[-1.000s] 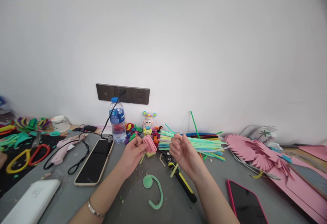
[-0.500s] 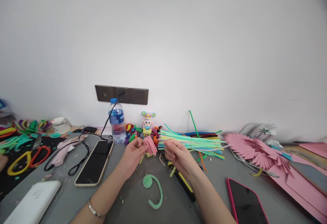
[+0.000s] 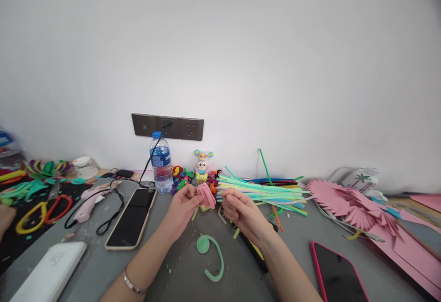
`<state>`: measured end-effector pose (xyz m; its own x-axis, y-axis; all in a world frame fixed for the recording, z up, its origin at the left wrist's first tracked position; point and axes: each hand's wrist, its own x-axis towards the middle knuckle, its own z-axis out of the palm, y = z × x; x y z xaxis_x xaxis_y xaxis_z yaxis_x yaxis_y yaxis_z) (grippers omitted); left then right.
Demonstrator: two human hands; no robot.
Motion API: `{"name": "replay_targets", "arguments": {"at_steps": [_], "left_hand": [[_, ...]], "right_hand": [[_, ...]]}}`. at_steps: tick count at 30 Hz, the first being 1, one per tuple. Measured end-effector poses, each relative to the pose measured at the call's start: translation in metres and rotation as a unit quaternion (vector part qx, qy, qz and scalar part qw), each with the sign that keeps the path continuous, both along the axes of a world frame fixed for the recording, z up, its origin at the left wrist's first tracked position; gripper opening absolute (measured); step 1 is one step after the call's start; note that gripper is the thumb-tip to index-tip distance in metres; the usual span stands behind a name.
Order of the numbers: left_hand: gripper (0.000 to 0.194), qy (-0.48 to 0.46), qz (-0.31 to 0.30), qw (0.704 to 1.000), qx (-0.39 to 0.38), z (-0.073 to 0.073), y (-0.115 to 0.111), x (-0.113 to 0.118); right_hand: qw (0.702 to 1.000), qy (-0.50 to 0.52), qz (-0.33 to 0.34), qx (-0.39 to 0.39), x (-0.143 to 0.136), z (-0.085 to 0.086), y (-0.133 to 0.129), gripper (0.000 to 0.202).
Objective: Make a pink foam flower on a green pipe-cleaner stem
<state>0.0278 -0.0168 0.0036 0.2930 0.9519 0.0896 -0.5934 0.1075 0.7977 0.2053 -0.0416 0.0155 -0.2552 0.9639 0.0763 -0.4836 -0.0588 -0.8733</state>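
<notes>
My left hand (image 3: 183,208) is closed around a coiled bundle of pink pipe cleaner (image 3: 206,195), gripped between thumb and fingers. A short way to its right, my right hand (image 3: 243,212) is raised with the fingers bent and the tips drawn together; whatever may be between them is too small to make out. On the grey table below both hands lies a light green pipe cleaner (image 3: 221,258), one end wound into a flat spiral. Yellow-and-black handled pliers (image 3: 257,251) are partly covered by my right hand and forearm.
Behind my hands are a small figurine (image 3: 201,166), a water bottle (image 3: 161,164) and a bundle of pipe cleaners (image 3: 265,192). Phones (image 3: 131,219) lie on both sides. Scissors (image 3: 44,212), a pink glue gun (image 3: 89,203) and a white power bank (image 3: 50,272) are left; folded pink paper (image 3: 358,205) is right.
The view has shifted slightly, so everything sits a little further right. My right hand's fingers have loosened a bit. My left hand keeps its hold on the pink coil.
</notes>
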Motion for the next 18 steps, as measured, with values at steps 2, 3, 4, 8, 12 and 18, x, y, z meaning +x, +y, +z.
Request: {"name": "replay_targets", "arguments": {"at_steps": [2,3,4,8,12,18], "left_hand": [[0.035,0.001,-0.004,1.0,0.001,-0.0024,0.0003,0.0004],[0.035,0.003,-0.007,1.0,0.002,-0.0037,0.0005,0.0006],[0.034,0.005,-0.011,1.0,0.002,-0.0048,0.0006,0.0008],[0.035,0.009,-0.019,1.0,0.004,-0.0061,0.0005,0.0011],[0.036,0.015,-0.009,1.0,0.003,-0.005,0.0003,0.0014],[0.035,0.031,-0.01,0.999,0.015,-0.0081,0.0001,0.0032]], "right_hand": [[1.0,0.013,0.008,0.002,-0.0009,0.0017,-0.0008,0.024],[1.0,0.019,0.013,0.004,-0.0013,0.0028,-0.0012,0.025],[1.0,0.024,0.016,0.005,-0.0017,0.0039,-0.0017,0.026],[0.999,0.037,0.023,0.006,-0.0027,0.0066,-0.002,0.027],[0.999,0.038,0.037,-0.001,-0.002,0.0055,0.0001,0.036],[1.0,0.018,-0.022,0.011,-0.0035,0.0039,0.0011,0.03]]}}
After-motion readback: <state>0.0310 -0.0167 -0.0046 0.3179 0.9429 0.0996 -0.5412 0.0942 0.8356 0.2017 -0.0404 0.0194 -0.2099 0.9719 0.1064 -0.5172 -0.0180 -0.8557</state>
